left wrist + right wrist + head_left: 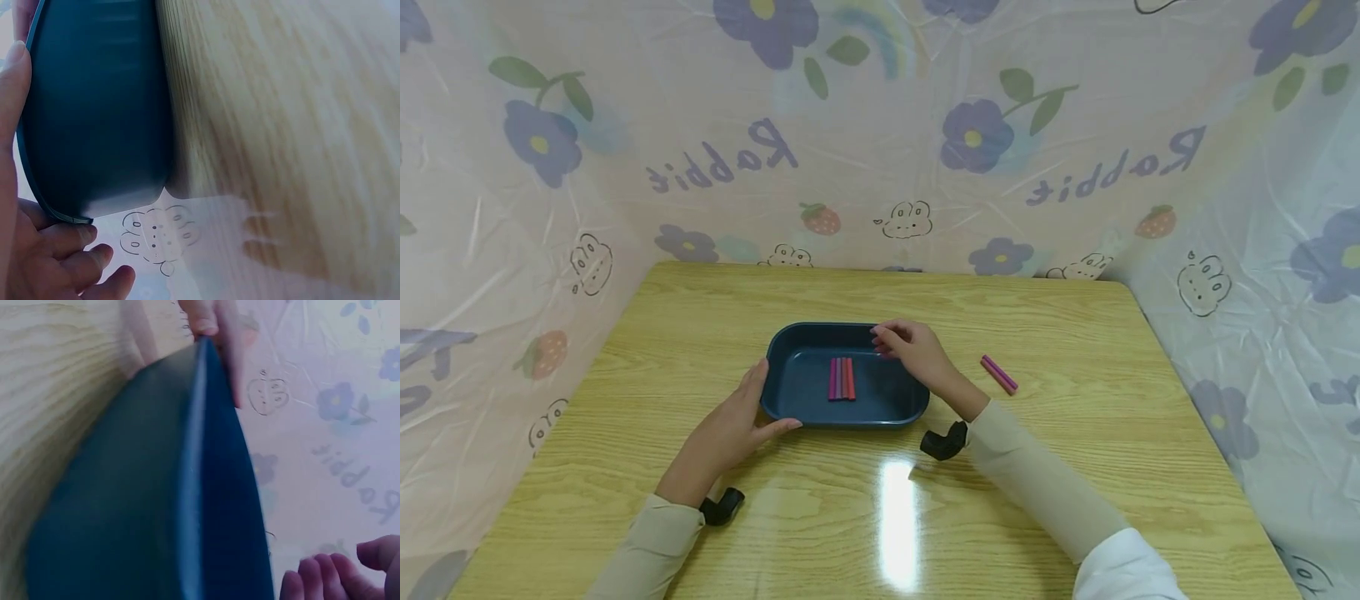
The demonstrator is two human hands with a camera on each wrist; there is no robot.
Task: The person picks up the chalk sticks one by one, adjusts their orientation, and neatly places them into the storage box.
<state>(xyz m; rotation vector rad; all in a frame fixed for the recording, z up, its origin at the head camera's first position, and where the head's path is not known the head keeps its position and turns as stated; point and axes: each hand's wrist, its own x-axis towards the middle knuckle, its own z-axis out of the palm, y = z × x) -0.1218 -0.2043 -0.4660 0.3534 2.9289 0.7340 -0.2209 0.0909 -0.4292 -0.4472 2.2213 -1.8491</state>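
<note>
My left hand (727, 425) holds the left end of a dark blue rectangular tray (797, 421), with its thumb along the front rim and its fingers at the left side. In the left wrist view, fingers of that hand (69, 250) curl at the tray's corner. Inside the tray several slim coloured sticks (842, 379), purple to orange-red, lie side by side. Over the tray's right back part hovers my right hand (917, 354), fingers loosely bent. Nothing shows between its thumb and fingers in the right wrist view.
Two more sticks (999, 375), purple and reddish, lie together on the wooden table (1060, 467) right of the tray. A patterned cloth (865, 150) hangs along the back and both sides. Black wrist devices (943, 442) sit on both forearms.
</note>
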